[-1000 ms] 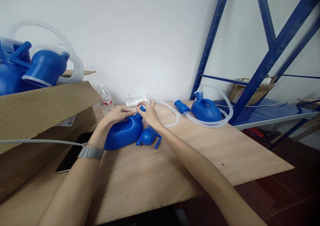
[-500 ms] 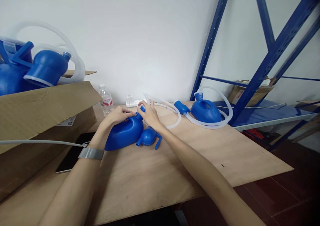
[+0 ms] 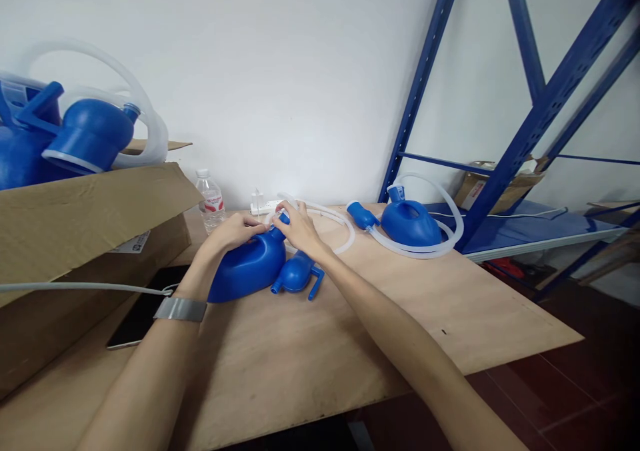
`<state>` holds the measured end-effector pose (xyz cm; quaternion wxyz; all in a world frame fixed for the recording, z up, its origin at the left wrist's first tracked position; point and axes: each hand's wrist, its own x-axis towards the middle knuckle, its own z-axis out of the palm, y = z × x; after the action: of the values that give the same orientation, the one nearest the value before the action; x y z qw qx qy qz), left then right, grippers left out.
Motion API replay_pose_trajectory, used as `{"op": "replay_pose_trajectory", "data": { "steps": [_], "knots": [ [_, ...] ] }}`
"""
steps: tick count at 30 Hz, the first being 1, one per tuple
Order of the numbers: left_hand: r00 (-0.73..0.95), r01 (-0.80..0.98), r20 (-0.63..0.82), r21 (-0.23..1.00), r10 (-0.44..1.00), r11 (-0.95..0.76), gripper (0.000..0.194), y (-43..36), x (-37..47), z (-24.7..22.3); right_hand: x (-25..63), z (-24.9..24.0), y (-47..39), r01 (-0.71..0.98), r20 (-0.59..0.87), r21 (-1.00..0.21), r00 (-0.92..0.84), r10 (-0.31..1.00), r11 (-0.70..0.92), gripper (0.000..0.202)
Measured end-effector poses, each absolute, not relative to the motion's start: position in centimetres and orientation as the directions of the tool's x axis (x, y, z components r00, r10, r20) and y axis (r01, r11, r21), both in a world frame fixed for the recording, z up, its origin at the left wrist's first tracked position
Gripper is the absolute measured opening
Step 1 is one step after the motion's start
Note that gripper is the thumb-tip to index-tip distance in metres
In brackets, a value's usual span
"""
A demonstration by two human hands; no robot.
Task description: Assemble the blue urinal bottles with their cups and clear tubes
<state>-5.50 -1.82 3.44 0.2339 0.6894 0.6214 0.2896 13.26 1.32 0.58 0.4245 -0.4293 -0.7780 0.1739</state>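
A blue plastic urinal bottle (image 3: 253, 264) with a handle opening lies on the table before me, its neck pointing up and right. My left hand (image 3: 241, 230) is closed at the near side of the neck, fingertips pinched at the mouth. From the other side my right hand (image 3: 296, 228) wraps its fingers round the neck and cap end. What the fingertips grip is partly hidden. A clear hose (image 3: 336, 219) loops on the table behind my right hand. Under my right wrist rests a loose blue urinal funnel (image 3: 296, 274) with a hooked handle.
At left stands a cardboard box (image 3: 100, 204) heaped with blue bottles and hoses. Nearby are a water bottle (image 3: 211, 201), a dark phone (image 3: 145, 311) and a power strip (image 3: 270, 206). Another urinal bottle (image 3: 413, 224) with hose sits at right, beside a blue metal rack (image 3: 520, 138).
The clear hose behind my right hand has dropped and drawn in a little to the left. Both hands stay at the bottle's neck. The view has shifted slightly.
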Motion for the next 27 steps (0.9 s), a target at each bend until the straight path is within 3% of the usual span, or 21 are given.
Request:
{"op": "replay_pose_trajectory", "data": {
  "steps": [11,17,27],
  "knots": [
    [0.073,0.744,0.11,0.656,0.991,-0.128,0.049,-1.3,-5.9,3.0,13.2,0.4,1.9,0.43,0.547,-0.664,-0.279,0.789,0.612,0.019],
    [0.001,0.775,0.141,0.625,0.99,-0.089,0.04,-1.7,-5.4,3.2,12.9,0.2,2.2,0.398,0.52,-0.725,-0.218,0.826,0.562,0.02],
    [0.137,0.563,0.104,0.81,0.985,-0.164,0.051,-2.2,-6.0,3.8,12.8,-0.1,1.9,0.399,0.524,-0.734,-0.182,0.832,0.549,0.023]
  ]
}}
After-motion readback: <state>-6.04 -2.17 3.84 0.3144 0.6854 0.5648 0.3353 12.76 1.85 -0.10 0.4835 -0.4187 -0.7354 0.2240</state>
